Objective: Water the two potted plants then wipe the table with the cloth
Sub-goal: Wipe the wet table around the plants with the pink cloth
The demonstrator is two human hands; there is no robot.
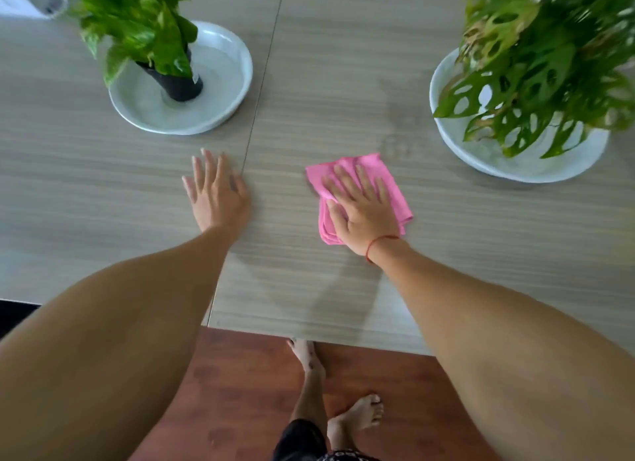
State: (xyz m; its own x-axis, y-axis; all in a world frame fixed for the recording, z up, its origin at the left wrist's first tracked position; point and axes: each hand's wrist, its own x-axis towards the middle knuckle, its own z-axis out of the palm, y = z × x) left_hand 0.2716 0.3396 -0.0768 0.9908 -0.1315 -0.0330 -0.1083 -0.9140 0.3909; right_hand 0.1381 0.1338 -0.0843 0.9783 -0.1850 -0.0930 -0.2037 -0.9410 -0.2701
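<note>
A folded pink cloth point(395, 192) lies on the grey wood-grain table point(309, 82), between two plants. My right hand point(360, 209) presses flat on the cloth with straight fingers. My left hand point(216, 192) rests flat on the bare table to the left of the cloth, fingers spread. A leafy green plant in a black pot point(178, 82) stands in a white saucer point(226, 58) at the back left. A plant with holed leaves point(536, 75) stands in another white saucer point(515, 168) at the right; its pot is hidden by the leaves. Faint damp streaks show near the cloth.
A clear container point(48, 0) sits at the far left corner, partly cut off. The table's front edge point(309, 337) runs just below my arms, with red-brown floor and my bare feet point(357, 416) beneath it. A seam runs across the table between my hands.
</note>
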